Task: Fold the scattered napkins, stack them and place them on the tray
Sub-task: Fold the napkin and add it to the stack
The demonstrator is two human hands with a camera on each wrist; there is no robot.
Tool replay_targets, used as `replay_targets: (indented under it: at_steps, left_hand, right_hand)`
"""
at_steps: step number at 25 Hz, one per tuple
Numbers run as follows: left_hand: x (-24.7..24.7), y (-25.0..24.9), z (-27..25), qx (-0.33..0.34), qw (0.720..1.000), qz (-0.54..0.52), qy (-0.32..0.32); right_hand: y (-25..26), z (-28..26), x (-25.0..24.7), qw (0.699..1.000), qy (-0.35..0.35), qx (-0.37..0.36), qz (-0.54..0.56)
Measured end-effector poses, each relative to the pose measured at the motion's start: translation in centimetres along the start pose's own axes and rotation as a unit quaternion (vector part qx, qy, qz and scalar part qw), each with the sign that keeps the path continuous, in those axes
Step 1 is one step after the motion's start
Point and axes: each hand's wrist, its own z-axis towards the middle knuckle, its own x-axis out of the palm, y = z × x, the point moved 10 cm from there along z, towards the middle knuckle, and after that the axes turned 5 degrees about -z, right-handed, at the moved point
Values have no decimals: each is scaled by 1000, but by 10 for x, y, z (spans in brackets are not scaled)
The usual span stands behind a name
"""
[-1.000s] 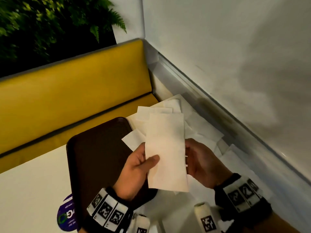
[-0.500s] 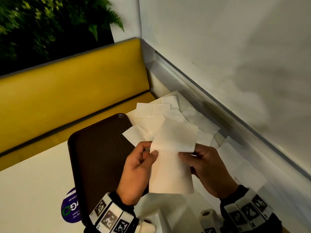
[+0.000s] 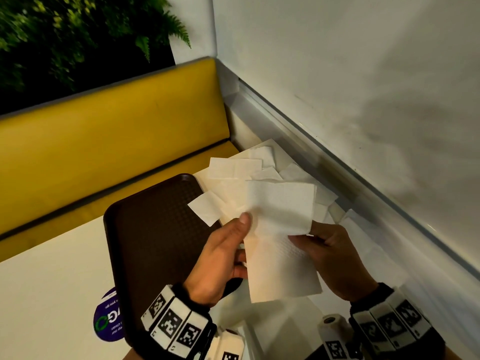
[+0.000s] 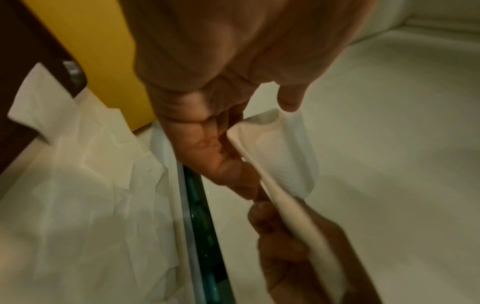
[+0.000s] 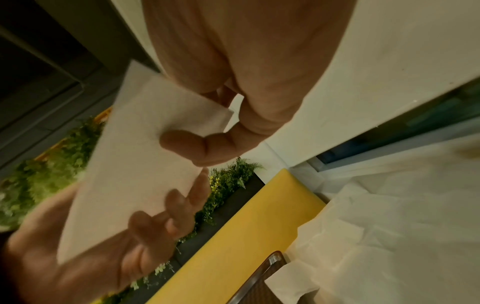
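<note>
Both hands hold one white napkin (image 3: 279, 229) in the air above the table. Its top half is folded down over the front. My left hand (image 3: 220, 258) pinches its left edge, thumb on the front. My right hand (image 3: 330, 258) pinches its right edge at the folded flap. The left wrist view shows the napkin (image 4: 280, 164) edge-on, curling over. In the right wrist view my thumb lies on the napkin (image 5: 135, 164). Several loose napkins (image 3: 233, 175) lie scattered beyond the hands, one corner overlapping the dark brown tray (image 3: 155, 229), which holds nothing else.
The white table (image 3: 46, 294) carries a round purple sticker (image 3: 107, 320) by the tray's near left corner. A yellow bench (image 3: 109, 141) stands behind it, greenery above. A white wall with a ledge (image 3: 363, 178) runs along the right side.
The napkin's top half has come over and down toward me, making a fold. My right hand shifted from behind the right edge to pinching the folded flap.
</note>
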Motion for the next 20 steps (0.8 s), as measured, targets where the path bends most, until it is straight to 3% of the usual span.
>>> replay_targets:
  at_steps: [4,7,16,18,20]
  left_hand:
    - [0,-25,-6,151,984,96,-11]
    - [-1,-33,-8,192,970,142,-41]
    - [-6,-40,-6,229,957,166,-70]
    - [-5,-39,-6,215,962,158,-61]
    - [-15,-30,-1,155,982,75,-76]
  right_hand:
    - [-12,-1,-3,998,-6,44,40]
    - [-20,-1,-2,995,-4,74,64]
    - [-21,3,2,995,-1,81,57]
    - [-13,5,-1,996,-2,60,69]
    - [-11,6,-1,995,8,50,88]
